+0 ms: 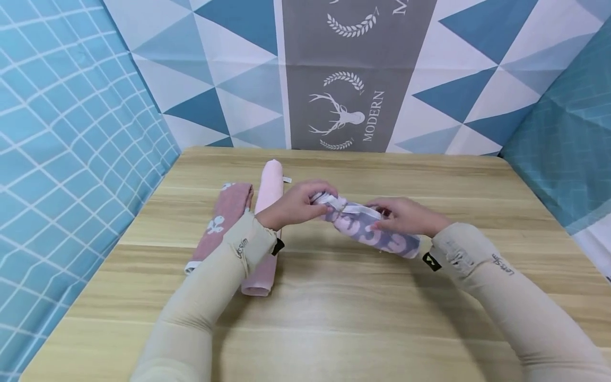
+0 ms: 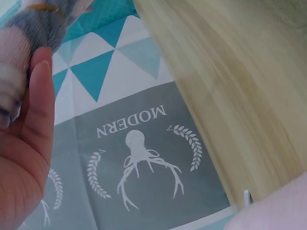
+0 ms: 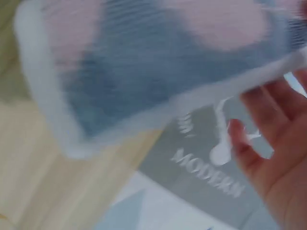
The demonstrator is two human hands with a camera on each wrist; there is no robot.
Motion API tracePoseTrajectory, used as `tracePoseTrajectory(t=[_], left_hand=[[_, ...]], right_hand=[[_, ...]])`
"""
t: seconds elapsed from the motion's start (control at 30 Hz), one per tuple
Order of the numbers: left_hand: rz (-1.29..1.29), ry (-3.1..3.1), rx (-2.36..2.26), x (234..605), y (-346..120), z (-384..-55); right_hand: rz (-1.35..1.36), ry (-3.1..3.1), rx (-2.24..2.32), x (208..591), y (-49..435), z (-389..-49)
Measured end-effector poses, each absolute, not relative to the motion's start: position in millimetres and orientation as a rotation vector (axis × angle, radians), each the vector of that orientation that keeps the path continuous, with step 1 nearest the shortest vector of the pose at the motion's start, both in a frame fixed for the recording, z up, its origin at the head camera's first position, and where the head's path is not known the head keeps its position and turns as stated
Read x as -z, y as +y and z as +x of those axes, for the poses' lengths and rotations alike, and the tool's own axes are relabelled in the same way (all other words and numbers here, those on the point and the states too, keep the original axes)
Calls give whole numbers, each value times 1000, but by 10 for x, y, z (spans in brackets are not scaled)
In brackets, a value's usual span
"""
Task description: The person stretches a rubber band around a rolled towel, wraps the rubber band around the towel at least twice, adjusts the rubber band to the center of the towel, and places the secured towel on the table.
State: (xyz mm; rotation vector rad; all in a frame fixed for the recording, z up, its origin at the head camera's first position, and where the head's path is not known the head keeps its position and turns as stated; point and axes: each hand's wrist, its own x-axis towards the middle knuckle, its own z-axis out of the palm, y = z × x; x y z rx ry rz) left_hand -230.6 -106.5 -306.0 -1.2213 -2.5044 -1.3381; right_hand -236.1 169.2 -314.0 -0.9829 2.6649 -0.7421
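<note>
You have three towels in the head view: one patterned towel [image 1: 369, 236] in purple-grey with pink shapes, one pink rolled towel [image 1: 271, 185], and one dusty-pink towel [image 1: 217, 220] with white leaf-like prints. Your two hands are both at the same piece, the patterned towel, which is in front of you, to the right of the other two. Your left hand [image 1: 305, 204] grips its left end, with the thumb lying on the near side and the fingers going around the far side. Your right hand [image 1: 406, 216] holds the upper white edge near the middle, thumb in front and fingers curled behind; in the right wrist view one finger is standing apart from the cloth. The right part of this towel extends below your right fingers, slanting down toward the right, and I cannot tell if it touches the table [image 1: 334, 329]. One thin yellowish band [image 2: 44, 7] crosses it, seen in the left wrist view. The two other towels lie side by side at the left on the table, the pink one partly covered by your left forearm, with one small white tag [image 1: 287, 180] at its right side
</note>
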Motion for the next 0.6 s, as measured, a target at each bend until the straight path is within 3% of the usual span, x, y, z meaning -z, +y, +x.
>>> tracePoseTrajectory(t=[0.07,0.27,0.47,0.6], left_hand=[[-1200,-2507,1362,3044,-1074,-2274],[-1272,-2387,1183,3024,-1092,-2181],[-1393,-2247,1033,2996,-1078,-2196],[-1394,-2252,1158,2965,-1041,-2220]], right_hand=[[-1182,2766,809,3066,1604,-2302],[-2155,2856,809,3031,1279,-2272],[-2327,2966,734,3039,1202,-2252],[-2502,3088,388,3009,1217,-2238]])
